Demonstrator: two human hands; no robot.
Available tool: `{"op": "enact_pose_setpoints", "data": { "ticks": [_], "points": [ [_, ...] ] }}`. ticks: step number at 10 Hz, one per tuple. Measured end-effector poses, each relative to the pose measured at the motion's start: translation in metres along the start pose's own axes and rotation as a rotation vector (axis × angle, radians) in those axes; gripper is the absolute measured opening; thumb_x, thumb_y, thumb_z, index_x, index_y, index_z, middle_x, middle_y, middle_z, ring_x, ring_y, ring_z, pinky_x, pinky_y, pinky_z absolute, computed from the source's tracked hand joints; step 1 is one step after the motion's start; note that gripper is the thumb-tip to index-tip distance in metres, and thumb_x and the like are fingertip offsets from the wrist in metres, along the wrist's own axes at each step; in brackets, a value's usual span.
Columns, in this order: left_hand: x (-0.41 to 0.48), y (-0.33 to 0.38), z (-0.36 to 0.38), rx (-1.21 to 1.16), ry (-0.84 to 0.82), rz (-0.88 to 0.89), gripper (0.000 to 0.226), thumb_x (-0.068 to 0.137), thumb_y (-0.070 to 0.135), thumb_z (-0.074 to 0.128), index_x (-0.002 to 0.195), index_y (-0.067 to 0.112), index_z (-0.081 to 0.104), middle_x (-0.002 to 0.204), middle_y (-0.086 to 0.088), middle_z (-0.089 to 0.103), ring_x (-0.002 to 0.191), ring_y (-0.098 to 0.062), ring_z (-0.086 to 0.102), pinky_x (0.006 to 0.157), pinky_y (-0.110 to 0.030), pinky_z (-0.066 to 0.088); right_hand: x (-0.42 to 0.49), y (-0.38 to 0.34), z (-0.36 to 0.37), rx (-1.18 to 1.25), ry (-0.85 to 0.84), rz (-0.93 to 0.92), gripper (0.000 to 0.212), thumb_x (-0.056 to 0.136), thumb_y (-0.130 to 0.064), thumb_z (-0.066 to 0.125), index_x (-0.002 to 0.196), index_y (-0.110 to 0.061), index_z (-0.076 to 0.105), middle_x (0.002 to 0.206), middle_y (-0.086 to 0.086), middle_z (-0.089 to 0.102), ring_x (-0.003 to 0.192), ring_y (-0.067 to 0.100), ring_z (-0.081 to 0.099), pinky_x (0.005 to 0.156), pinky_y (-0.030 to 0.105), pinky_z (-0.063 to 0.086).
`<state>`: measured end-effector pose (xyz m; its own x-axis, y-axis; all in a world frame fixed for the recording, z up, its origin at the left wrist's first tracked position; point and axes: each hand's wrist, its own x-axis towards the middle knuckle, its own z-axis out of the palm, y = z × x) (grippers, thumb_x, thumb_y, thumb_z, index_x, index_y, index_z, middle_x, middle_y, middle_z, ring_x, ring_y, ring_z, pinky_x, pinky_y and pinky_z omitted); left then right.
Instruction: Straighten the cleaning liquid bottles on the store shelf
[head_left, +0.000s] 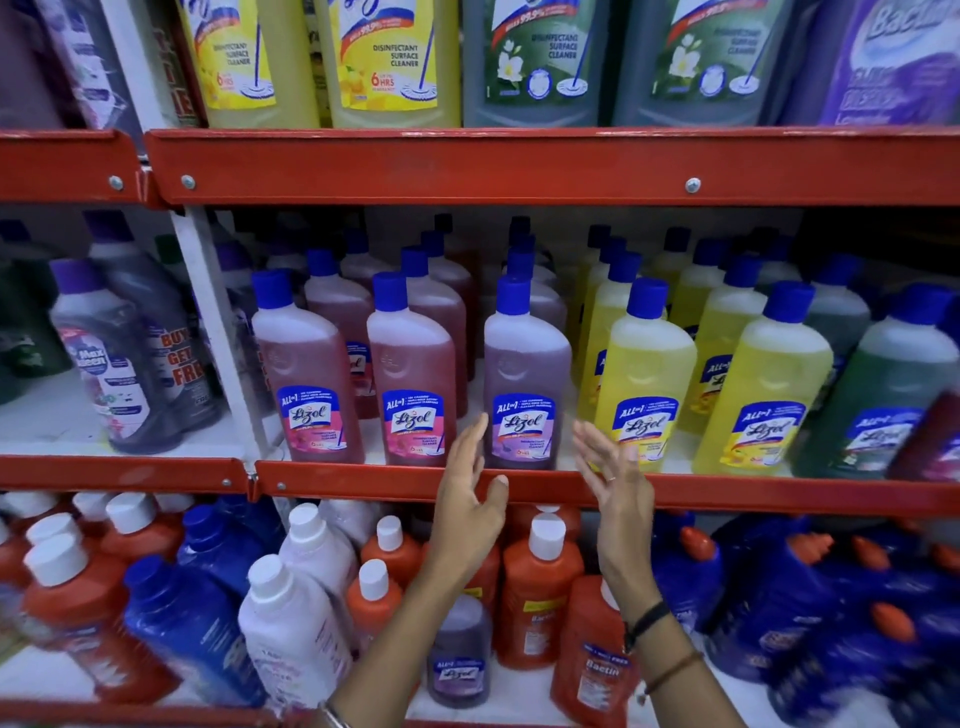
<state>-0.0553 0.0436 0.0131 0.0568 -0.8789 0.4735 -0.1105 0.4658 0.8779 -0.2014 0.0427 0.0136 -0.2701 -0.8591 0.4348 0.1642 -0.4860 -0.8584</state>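
top shelf: red rail; big yellow, green, purple cleaner bottles
middle shelf: upright rows, blue caps; pink bottles, purple bottle, yellow bottles, green bottle
bottom shelf: orange, blue, white bottles, crowded

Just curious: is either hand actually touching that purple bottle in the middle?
Apart. In the head view, left hand and right hand flank the purple bottle, open, with gaps showing.

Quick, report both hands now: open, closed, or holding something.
Left hand: open, fingers spread, holding nothing, just left of the purple Lizol bottle.
Right hand: open, holding nothing, just right of that bottle.
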Motion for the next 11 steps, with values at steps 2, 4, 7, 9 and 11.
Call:
{"op": "enact_pose_setpoints", "data": {
  "ticks": [2, 4, 7, 9, 11],
  "points": [
    [-0.009, 0.017, 0.045, -0.030, 0.038, 0.208, 0.046, 0.087, 0.006, 0.046, 0.128, 0.026, 0.051, 0.138, -0.004, 0.052, 0.130, -0.018, 0.047, 0.107, -0.038, 0.041, 0.012, -0.013, -0.050, -0.105, 0.252, -0.296, 0.046, 0.095, -0.050, 0.033, 0.119, -0.021, 0.058, 0.126, 0.012, 0.059, 0.122, 0.024, 0.052, 0.105, 0.042, 0.040],
    [-0.001, 0.014, 0.082, 0.019, -0.208, 0.005, 0.064, 0.082, 0.028, 0.052, 0.134, 0.057, 0.028, 0.156, 0.007, 0.028, 0.143, -0.008, 0.023, 0.118, -0.048, 0.024, 0.035, -0.019, -0.070, -0.118, 0.019, -0.051, 0.083, 0.075, -0.082, 0.034, 0.136, -0.027, 0.039, 0.136, -0.010, 0.051, 0.125, 0.001, 0.048, 0.106, 0.026, 0.040],
    [0.007, 0.005, 0.090, -0.113, -0.344, -0.157, 0.078, 0.090, -0.007, 0.050, 0.142, 0.040, 0.015, 0.150, 0.009, 0.032, 0.131, 0.008, 0.037, 0.105, -0.016, 0.036, 0.041, -0.025, -0.086, -0.068, -0.051, 0.068, 0.080, 0.066, -0.089, 0.033, 0.121, -0.034, 0.052, 0.119, -0.017, 0.060, 0.114, 0.001, 0.058, 0.093, 0.017, 0.048],
    [0.008, 0.005, 0.093, -0.119, -0.320, -0.194, 0.078, 0.091, -0.010, 0.049, 0.149, 0.029, 0.014, 0.147, 0.007, 0.038, 0.129, 0.006, 0.041, 0.099, -0.015, 0.041, 0.040, -0.025, -0.087, -0.068, -0.025, 0.082, 0.086, 0.065, -0.090, 0.033, 0.123, -0.030, 0.052, 0.120, -0.012, 0.061, 0.111, 0.000, 0.059, 0.089, 0.015, 0.049],
    [0.003, 0.023, 0.088, -0.084, -0.221, -0.128, 0.063, 0.092, -0.002, 0.054, 0.137, 0.035, 0.032, 0.142, 0.005, 0.047, 0.129, -0.001, 0.045, 0.096, -0.013, 0.043, 0.037, -0.023, -0.093, -0.022, 0.038, 0.087, 0.080, 0.071, -0.085, 0.030, 0.116, -0.026, 0.059, 0.123, 0.002, 0.064, 0.109, 0.007, 0.063, 0.092, 0.021, 0.051]
  ]
}}
